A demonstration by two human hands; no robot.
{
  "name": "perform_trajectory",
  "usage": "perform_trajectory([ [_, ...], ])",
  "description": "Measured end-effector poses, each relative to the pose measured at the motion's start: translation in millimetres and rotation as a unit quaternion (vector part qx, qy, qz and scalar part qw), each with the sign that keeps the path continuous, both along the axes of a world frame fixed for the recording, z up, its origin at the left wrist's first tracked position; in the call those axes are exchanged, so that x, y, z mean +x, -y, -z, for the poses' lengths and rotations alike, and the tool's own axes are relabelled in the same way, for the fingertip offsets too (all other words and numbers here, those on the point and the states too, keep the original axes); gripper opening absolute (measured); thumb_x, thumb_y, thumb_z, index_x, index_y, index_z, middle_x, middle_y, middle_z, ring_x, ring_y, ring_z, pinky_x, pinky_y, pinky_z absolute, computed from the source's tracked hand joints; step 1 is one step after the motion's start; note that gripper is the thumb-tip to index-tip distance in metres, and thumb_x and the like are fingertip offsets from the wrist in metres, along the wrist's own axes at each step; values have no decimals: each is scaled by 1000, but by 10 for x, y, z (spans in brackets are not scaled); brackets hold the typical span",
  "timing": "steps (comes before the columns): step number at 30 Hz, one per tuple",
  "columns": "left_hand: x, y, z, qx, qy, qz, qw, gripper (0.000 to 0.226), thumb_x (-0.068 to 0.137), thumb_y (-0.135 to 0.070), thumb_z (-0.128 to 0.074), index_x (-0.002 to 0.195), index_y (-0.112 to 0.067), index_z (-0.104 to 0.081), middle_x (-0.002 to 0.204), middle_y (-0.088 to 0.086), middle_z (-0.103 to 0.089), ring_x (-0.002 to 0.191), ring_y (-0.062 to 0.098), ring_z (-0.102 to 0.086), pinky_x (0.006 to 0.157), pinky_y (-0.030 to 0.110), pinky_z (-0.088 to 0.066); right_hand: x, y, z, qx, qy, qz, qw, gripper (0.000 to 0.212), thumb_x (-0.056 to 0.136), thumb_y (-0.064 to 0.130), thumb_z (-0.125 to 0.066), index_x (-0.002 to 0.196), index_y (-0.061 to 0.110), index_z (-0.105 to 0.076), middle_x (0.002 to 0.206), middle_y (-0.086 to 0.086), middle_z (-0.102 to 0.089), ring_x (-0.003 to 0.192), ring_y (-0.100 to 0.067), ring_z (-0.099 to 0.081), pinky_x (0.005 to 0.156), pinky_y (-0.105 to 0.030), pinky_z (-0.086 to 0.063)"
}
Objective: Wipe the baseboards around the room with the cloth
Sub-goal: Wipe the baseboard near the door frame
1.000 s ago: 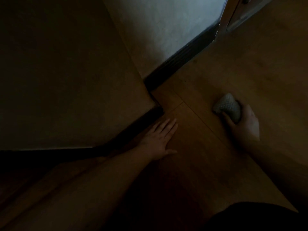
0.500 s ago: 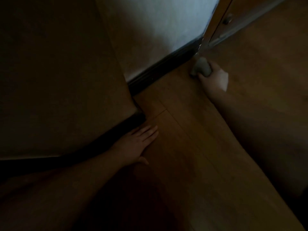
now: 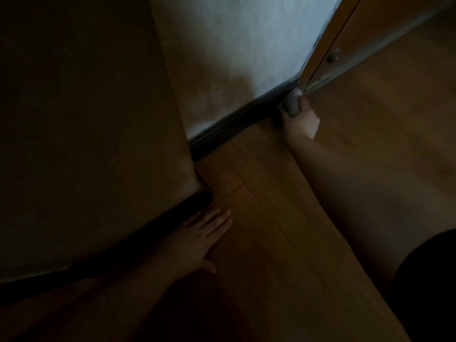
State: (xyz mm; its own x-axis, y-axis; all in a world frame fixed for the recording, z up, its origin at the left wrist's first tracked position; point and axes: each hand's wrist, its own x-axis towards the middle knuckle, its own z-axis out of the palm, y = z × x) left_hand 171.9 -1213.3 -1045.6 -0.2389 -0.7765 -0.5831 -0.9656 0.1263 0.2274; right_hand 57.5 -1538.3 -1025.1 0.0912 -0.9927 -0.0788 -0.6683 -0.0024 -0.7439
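A dark wall corner was seen sticking out on the left, with a dark, long baseboard strip (image 3: 237, 122) running along its bottom edges. The left hand (image 3: 199, 240) was laid flat on the brown wooden plank floor (image 3: 271, 243), right beside the corner, with its fingers straight and close together. Bare floor was seen between the two arms and out to the right. The right hand (image 3: 299, 123) was stretched far out to the end of the baseboard, near the brown wooden door frame (image 3: 320, 45). The small grey bunched cloth (image 3: 292, 104) was gripped in its curled fingers and was pressed against the baseboard there.
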Motion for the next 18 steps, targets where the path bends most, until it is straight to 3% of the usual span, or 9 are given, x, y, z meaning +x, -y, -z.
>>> perform_trajectory([
  [5, -23, 21, -6, -15, -2, -5, 1000, 105, 89, -66, -49, 141, -24, 32, 149, -13, 42, 137, 8, 37, 110, 33, 18, 103, -329, 72, -16, 26, -15, 999, 68, 89, 37, -68, 150, 24, -39, 136, -5, -59, 118, -23, -59, 100, -34, -49],
  [18, -52, 2, -41, -31, 29, 22, 999, 104, 88, -67, -48, 156, -19, 14, 150, -4, 34, 138, 12, 30, 121, 40, 7, 236, -1300, 309, -18, 63, -238, 969, 54, 90, 29, -67, 139, 18, -52, 129, -3, -63, 113, -13, -61, 97, -31, -51],
])
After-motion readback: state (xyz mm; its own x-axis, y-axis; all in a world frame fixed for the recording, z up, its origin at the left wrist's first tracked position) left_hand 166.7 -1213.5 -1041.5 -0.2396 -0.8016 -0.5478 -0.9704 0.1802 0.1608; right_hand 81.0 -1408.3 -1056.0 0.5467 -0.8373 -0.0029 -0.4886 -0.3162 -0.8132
